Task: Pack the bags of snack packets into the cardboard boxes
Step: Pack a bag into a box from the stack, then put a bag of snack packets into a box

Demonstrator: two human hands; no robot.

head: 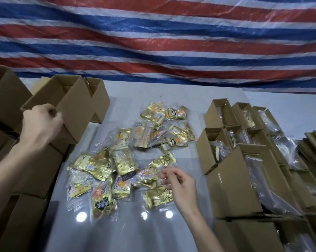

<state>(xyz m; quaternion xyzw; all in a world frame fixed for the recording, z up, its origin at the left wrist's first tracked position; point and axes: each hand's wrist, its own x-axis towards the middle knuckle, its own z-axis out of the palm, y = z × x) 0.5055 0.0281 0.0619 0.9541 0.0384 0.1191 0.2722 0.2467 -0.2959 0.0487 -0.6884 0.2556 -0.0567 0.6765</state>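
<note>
My left hand (42, 122) grips the near wall of an empty cardboard box (66, 104), fingers curled over its rim; the box is tilted and appears lifted off the box stack (31, 171) left of the pile. The pile of snack bags (128, 160), clear bags holding gold packets, lies on the counter (153, 231). My right hand (180, 186) is at the pile's right edge, its fingers bent around the clear film of one bag; I cannot tell whether this grip has closed on the film. Filled boxes (244, 160) stand right of the pile, open, with bag film showing.

Risks, as judged:
- The film looks slick; a shallow pinch may slip or drag neighbouring bags.
- The one-handed hold on the box wall may let it swing and nudge the stack.
</note>
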